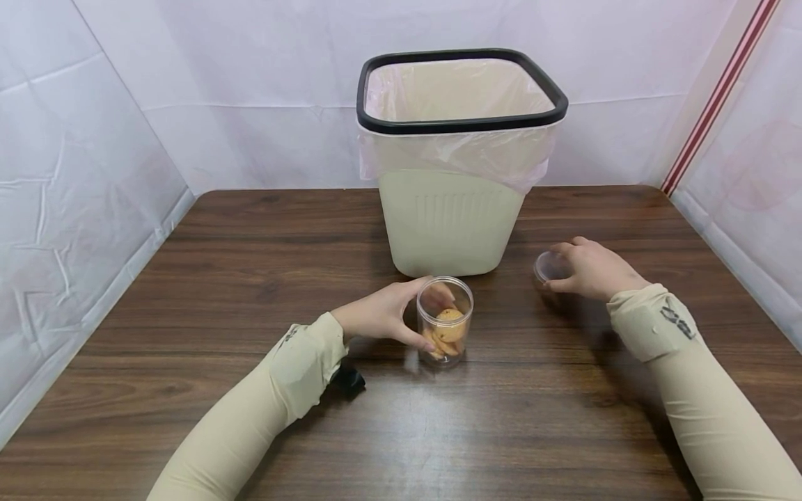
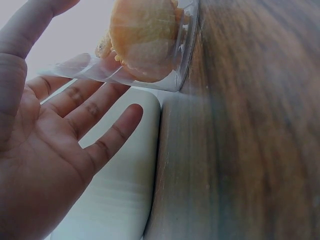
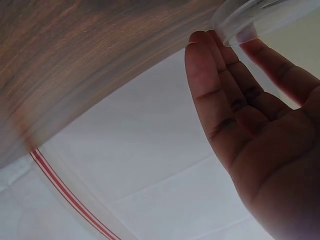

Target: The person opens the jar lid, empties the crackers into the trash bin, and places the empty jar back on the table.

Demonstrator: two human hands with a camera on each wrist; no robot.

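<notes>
Tabletop and enclosure, as I see them through my remote feed. The table (image 1: 532,403) has a dark brown wood-grain surface with rounded far corners. Behind it I see a back wall of pale sheeting (image 1: 263,83), crossed by a horizontal crease. The left wall (image 1: 50,174) is visibly wrinkled; along the right wall (image 1: 771,139) runs a slanting red stripe (image 1: 717,104). Nearest me, soft light reflects as a whitish glare (image 1: 445,452) on the wood.

Head: bright, diffuse light, pale glare on the table (image 1: 432,438), soft shadow beneath the right sleeve (image 1: 702,390) | Left wrist: hazy, washed out top left, table blurred at right | Right wrist: dimmer, right hand (image 3: 272,150) shaded
</notes>
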